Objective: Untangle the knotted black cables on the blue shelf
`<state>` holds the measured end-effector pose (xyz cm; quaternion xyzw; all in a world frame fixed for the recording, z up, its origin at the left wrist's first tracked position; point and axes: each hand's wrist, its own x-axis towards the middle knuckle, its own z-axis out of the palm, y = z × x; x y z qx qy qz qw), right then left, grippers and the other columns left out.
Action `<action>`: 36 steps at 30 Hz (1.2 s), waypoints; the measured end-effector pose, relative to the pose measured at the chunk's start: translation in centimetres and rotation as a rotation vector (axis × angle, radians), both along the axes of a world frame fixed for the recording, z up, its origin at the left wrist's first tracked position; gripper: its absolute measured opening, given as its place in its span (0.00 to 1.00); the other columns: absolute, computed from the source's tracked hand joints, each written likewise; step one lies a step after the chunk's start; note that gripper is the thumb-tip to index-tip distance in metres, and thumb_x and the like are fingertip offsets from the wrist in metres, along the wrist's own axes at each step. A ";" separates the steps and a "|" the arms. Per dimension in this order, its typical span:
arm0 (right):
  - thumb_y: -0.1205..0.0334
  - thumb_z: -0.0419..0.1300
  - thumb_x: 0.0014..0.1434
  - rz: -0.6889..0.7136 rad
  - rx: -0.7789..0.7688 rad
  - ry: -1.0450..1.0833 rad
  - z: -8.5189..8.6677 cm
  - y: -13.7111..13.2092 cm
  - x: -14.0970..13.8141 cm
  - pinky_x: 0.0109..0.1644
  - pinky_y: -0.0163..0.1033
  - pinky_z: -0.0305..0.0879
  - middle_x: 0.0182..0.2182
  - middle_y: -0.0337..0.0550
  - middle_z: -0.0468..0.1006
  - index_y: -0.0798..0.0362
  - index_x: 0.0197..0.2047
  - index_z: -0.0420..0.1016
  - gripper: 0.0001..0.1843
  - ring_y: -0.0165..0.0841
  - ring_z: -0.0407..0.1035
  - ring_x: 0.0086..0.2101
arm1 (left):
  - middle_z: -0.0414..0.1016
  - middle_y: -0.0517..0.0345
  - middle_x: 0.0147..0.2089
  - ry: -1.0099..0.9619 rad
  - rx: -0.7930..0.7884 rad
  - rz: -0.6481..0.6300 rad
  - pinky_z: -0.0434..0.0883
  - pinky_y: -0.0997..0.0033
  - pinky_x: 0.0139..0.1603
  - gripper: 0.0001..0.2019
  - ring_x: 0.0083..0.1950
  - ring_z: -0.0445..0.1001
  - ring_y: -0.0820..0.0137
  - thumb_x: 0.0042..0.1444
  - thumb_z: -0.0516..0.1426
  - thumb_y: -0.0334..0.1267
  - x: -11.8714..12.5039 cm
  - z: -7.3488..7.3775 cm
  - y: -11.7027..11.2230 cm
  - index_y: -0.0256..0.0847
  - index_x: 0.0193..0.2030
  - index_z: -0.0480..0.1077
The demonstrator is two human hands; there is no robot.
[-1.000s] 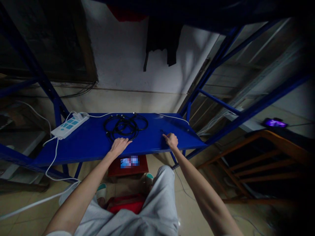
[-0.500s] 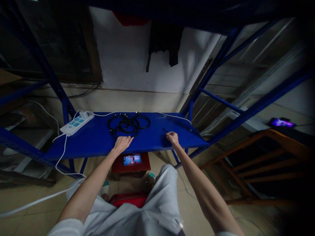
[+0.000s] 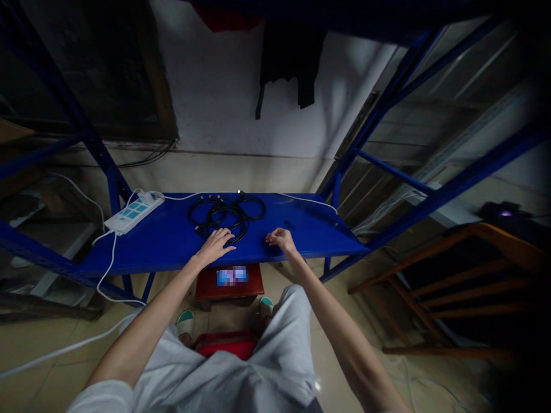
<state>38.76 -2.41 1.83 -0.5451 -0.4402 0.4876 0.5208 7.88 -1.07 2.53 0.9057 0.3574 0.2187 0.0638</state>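
Observation:
A tangle of black cables (image 3: 226, 213) lies coiled at the middle of a blue metal shelf (image 3: 172, 244). My left hand (image 3: 216, 243) rests flat on the shelf with fingers stretched out, its fingertips touching the near edge of the coils. My right hand (image 3: 279, 237) hovers just to the right of the coils, fingers curled loosely inward; nothing shows in it. A small dark object (image 3: 290, 225) lies on the shelf just beyond the right hand.
A white power strip (image 3: 134, 213) with a white cord sits at the shelf's left end. Blue rack posts (image 3: 103, 160) frame the shelf. A red stool (image 3: 229, 283) stands below, a wooden chair (image 3: 465, 269) at right. Dark clothing (image 3: 293, 57) hangs on the wall.
My right hand has left the small dark object and moved left toward the cables. My left hand has slid a little forward onto the edge of the coils.

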 end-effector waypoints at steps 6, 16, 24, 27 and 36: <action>0.52 0.75 0.34 0.002 -0.011 0.048 -0.7 0.5 -1.4 0.28 0.37 0.70 0.22 0.45 0.78 0.52 0.25 0.67 0.23 0.34 0.73 0.23 | 0.71 0.49 0.47 0.149 0.101 0.031 0.65 0.59 0.53 0.13 0.49 0.70 0.60 0.70 0.48 0.47 -3.3 0.3 -0.3 0.41 0.46 0.68; 0.48 0.70 0.43 0.118 0.025 -0.056 0.6 0.7 -2.7 0.26 0.33 0.61 0.23 0.42 0.76 0.57 0.33 0.79 0.21 0.28 0.66 0.22 | 0.76 0.54 0.35 0.211 0.102 0.003 0.66 0.65 0.46 0.14 0.38 0.76 0.65 0.72 0.44 0.45 -0.7 -0.7 -0.4 0.41 0.47 0.66; 0.61 0.59 0.58 0.093 0.160 -0.403 3.9 2.9 -9.0 0.28 0.32 0.63 0.25 0.43 0.78 0.56 0.37 0.77 0.08 0.29 0.70 0.23 | 0.77 0.47 0.44 0.111 0.142 -0.041 0.68 0.61 0.50 0.15 0.46 0.76 0.62 0.72 0.44 0.39 -0.1 -0.9 -0.4 0.38 0.50 0.70; 0.73 0.55 0.57 0.191 0.213 -0.869 5.1 3.6 -11.2 0.33 0.31 0.61 0.30 0.48 0.81 0.56 0.35 0.79 0.11 0.31 0.73 0.29 | 0.76 0.47 0.43 0.126 0.161 -0.011 0.67 0.61 0.49 0.15 0.45 0.75 0.62 0.72 0.44 0.39 -0.3 -0.7 -0.7 0.38 0.46 0.70; 0.74 0.55 0.55 0.878 0.204 -1.180 7.1 4.9 -12.4 0.32 0.32 0.56 0.30 0.44 0.81 0.58 0.35 0.82 0.13 0.29 0.67 0.28 | 0.74 0.49 0.38 0.107 0.194 0.092 0.64 0.60 0.46 0.12 0.44 0.71 0.61 0.71 0.46 0.38 -0.5 -0.1 -1.2 0.40 0.40 0.68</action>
